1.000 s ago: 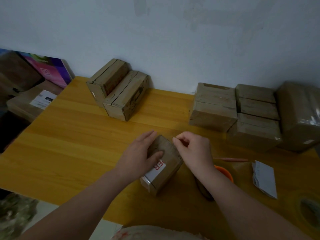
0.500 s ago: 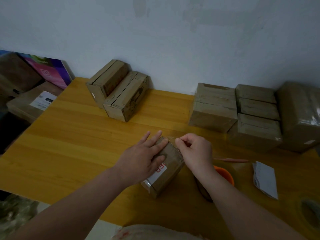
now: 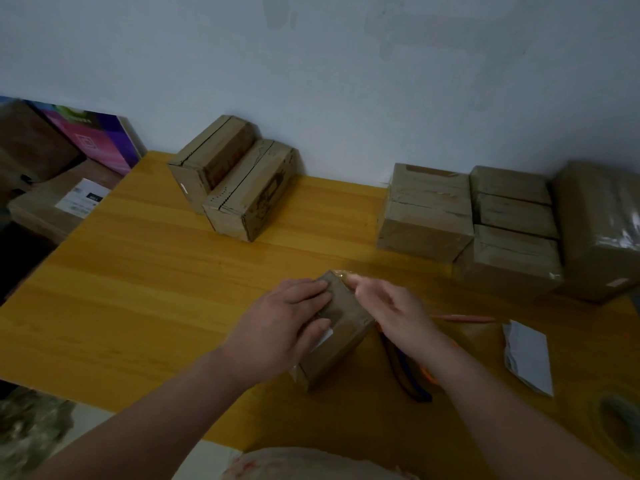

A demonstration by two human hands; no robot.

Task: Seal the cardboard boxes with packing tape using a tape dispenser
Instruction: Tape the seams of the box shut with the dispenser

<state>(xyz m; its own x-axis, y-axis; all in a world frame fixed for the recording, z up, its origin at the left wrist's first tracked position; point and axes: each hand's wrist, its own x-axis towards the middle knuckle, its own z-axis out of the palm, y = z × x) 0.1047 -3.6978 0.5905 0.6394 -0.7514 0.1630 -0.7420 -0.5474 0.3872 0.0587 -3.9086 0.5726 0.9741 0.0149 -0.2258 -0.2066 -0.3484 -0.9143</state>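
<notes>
Since the earlier frame the left hand [image 3: 287, 323] has drawn its spread fingers together and now lies flat across the top of the small box [image 3: 346, 327], while the right hand [image 3: 391, 313] has loosened from its tight pinch and reaches its fingertips to the tape [image 3: 341, 273] at the box's far corner. Blur hides whether they pinch or press it, but the strip looks to be getting smoothed down. Near the front edge of the tabletop [image 3: 138, 289], around its middle, the box runs front to back, slightly skewed, one corner pointing toward the back edge.
</notes>
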